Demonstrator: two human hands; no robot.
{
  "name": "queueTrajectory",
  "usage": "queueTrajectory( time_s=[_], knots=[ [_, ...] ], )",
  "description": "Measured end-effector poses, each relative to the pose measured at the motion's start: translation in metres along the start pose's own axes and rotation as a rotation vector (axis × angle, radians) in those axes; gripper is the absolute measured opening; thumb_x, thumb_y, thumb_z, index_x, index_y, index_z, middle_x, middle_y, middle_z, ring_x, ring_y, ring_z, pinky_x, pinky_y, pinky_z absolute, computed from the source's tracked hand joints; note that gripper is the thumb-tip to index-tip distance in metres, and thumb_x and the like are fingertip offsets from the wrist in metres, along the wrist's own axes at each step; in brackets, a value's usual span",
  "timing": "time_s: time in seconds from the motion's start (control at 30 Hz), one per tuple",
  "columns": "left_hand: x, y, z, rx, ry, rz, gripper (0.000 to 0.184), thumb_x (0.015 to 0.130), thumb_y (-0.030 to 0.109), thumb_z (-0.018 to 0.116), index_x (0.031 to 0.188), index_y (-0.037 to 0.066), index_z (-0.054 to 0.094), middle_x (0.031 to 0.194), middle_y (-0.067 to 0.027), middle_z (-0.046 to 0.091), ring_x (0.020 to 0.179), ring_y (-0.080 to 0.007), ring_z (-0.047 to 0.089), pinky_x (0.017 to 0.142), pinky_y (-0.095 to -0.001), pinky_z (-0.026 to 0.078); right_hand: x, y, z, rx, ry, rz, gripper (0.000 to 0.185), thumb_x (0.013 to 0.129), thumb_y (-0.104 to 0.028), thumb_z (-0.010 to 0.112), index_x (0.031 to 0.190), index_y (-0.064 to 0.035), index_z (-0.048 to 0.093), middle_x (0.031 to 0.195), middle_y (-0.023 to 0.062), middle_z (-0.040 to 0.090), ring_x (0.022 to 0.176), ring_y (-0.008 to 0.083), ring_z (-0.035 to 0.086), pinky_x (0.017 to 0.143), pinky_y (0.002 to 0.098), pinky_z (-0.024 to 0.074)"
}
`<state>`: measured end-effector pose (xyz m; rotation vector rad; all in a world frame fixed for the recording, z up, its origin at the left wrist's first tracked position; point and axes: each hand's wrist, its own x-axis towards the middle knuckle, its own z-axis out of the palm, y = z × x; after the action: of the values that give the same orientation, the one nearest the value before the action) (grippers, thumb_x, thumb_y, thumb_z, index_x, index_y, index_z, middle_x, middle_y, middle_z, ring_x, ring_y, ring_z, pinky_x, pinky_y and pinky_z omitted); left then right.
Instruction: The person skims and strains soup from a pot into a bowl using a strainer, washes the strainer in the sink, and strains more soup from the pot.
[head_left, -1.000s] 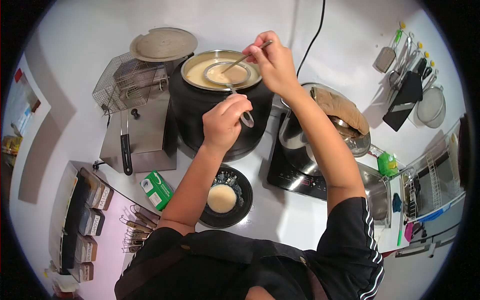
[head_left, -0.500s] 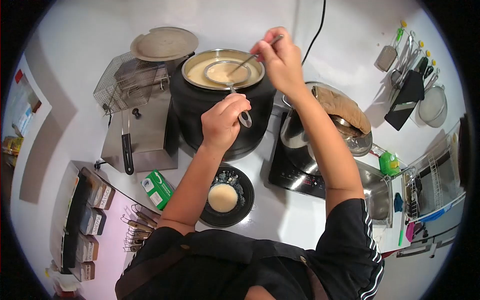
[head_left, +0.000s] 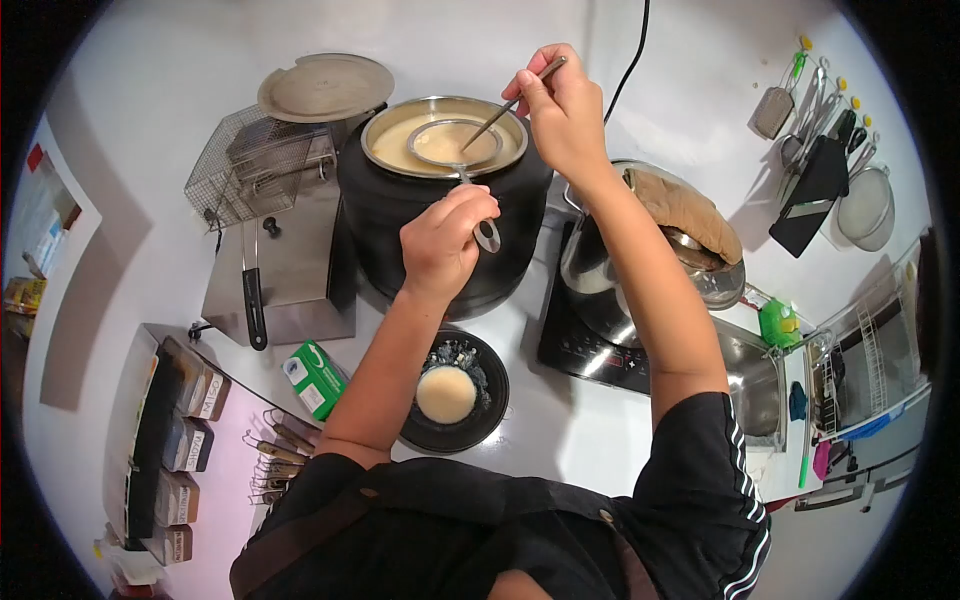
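Observation:
My left hand is closed round the handle of a round strainer, whose bowl sits in the creamy broth inside a large black pot with a metal rim. In my right hand, pinched between thumb and fingers, is a thin metal utensil. Its lower end dips into the strainer; the tip is under the pale liquid, so I cannot see whether it is a spoon. Below my left forearm a black bowl stands on the counter, holding a smaller cup of creamy liquid.
A steel fryer with a wire basket and a round lid stands left. To the right, a steel pot rests on an induction cooker, beside a sink. A green box lies near my left arm.
My right hand has moved slightly up, and the utensil has shifted within the strainer. My left hand keeps its hold on the strainer, almost unmoved.

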<state>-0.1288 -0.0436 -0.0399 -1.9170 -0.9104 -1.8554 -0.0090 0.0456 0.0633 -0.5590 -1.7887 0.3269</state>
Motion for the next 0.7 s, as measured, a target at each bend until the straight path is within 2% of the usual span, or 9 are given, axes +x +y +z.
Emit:
queueTrajectory(
  time_s=[0.1, 0.13, 0.2, 0.23, 0.27, 0.37, 0.57, 0.63, 0.7],
  knots=[
    [0.001, 0.002, 0.002, 0.040, 0.006, 0.039, 0.018, 0.067, -0.012, 0.057, 0.076, 0.003, 0.057, 0.077, -0.0104, 0.064, 0.079, -0.0236, 0.066, 0.072, -0.0283, 0.052, -0.002, -0.001, 0.012, 0.150, -0.055, -0.052, 0.007, 0.089, -0.005, 0.048, 0.091, 0.0002, 0.044, 0.072, 0.0098, 0.065, 0.061, 0.0122, 0.060, 0.057, 0.0239, 0.0474],
    [0.001, 0.002, 0.004, 0.034, 0.000, 0.038, 0.018, 0.067, -0.012, 0.057, 0.076, 0.003, 0.057, 0.077, -0.0104, 0.064, 0.079, -0.0236, 0.066, 0.072, -0.0283, 0.052, 0.001, 0.004, 0.015, 0.062, -0.049, -0.119, 0.008, 0.089, -0.005, 0.049, 0.090, 0.0001, 0.044, 0.070, 0.0093, 0.064, 0.059, 0.0120, 0.058, 0.056, 0.0243, 0.0467],
    [0.001, -0.002, 0.003, 0.031, 0.023, 0.061, 0.032, 0.056, -0.016, 0.056, 0.079, 0.006, 0.059, 0.080, -0.0079, 0.064, 0.078, -0.0233, 0.065, 0.066, -0.0287, 0.053, 0.002, 0.003, 0.008, -0.048, -0.013, -0.083, 0.008, 0.088, -0.006, 0.050, 0.090, -0.0002, 0.044, 0.071, 0.0093, 0.064, 0.058, 0.0124, 0.058, 0.056, 0.0247, 0.0468],
    [0.000, -0.003, 0.001, 0.038, 0.021, 0.062, 0.032, 0.056, -0.016, 0.056, 0.079, 0.006, 0.059, 0.080, -0.0079, 0.064, 0.078, -0.0233, 0.065, 0.066, -0.0287, 0.053, 0.004, -0.001, 0.005, -0.155, 0.025, -0.053, 0.008, 0.088, -0.006, 0.051, 0.090, -0.0005, 0.044, 0.071, 0.0092, 0.064, 0.058, 0.0127, 0.058, 0.056, 0.0251, 0.0470],
    [0.001, -0.004, 0.001, 0.020, 0.033, 0.061, 0.032, 0.056, -0.016, 0.056, 0.079, 0.006, 0.059, 0.080, -0.0080, 0.064, 0.078, -0.0233, 0.066, 0.066, -0.0287, 0.053, 0.001, -0.005, 0.003, -0.052, 0.020, -0.002, 0.012, 0.085, -0.005, 0.051, 0.092, 0.0012, 0.044, 0.066, 0.0140, 0.063, 0.063, 0.0295, 0.063, 0.061, 0.0357, 0.0483],
    [0.004, -0.005, 0.001, -0.028, 0.022, 0.054, 0.032, 0.056, -0.016, 0.054, 0.079, 0.005, 0.059, 0.079, -0.0084, 0.064, 0.079, -0.0232, 0.066, 0.067, -0.0288, 0.053, 0.000, -0.005, 0.011, 0.026, 0.001, -0.142, 0.012, 0.085, -0.005, 0.051, 0.092, 0.0010, 0.044, 0.066, 0.0145, 0.062, 0.063, 0.0309, 0.063, 0.061, 0.0366, 0.0484],
    [0.005, -0.001, -0.008, -0.132, -0.017, 0.039, 0.026, 0.058, -0.014, 0.054, 0.078, 0.003, 0.059, 0.076, -0.0096, 0.062, 0.079, -0.0252, 0.066, 0.071, -0.0286, 0.052, 0.002, -0.008, 0.002, -0.060, 0.028, -0.135, 0.011, 0.085, -0.003, 0.051, 0.091, 0.0013, 0.044, 0.067, 0.0139, 0.063, 0.063, 0.0283, 0.064, 0.060, 0.0355, 0.0492],
    [0.006, 0.004, -0.011, -0.132, -0.040, 0.024, 0.023, 0.059, -0.012, 0.055, 0.077, 0.001, 0.058, 0.075, -0.0103, 0.061, 0.079, -0.0259, 0.066, 0.072, -0.0291, 0.052, 0.000, -0.016, 0.000, 0.056, 0.001, -0.076, 0.009, 0.088, -0.006, 0.051, 0.092, -0.0007, 0.045, 0.071, 0.0089, 0.064, 0.058, 0.0137, 0.058, 0.055, 0.0261, 0.0466],
    [0.006, 0.007, -0.013, -0.135, -0.044, 0.015, 0.021, 0.060, -0.011, 0.056, 0.077, 0.001, 0.058, 0.075, -0.0104, 0.061, 0.079, -0.0259, 0.066, 0.072, -0.0293, 0.052, 0.003, -0.009, 0.003, 0.041, -0.006, -0.090, 0.008, 0.088, -0.006, 0.051, 0.092, -0.0008, 0.045, 0.071, 0.0085, 0.064, 0.057, 0.0129, 0.057, 0.055, 0.0255, 0.0463]
  ],
)
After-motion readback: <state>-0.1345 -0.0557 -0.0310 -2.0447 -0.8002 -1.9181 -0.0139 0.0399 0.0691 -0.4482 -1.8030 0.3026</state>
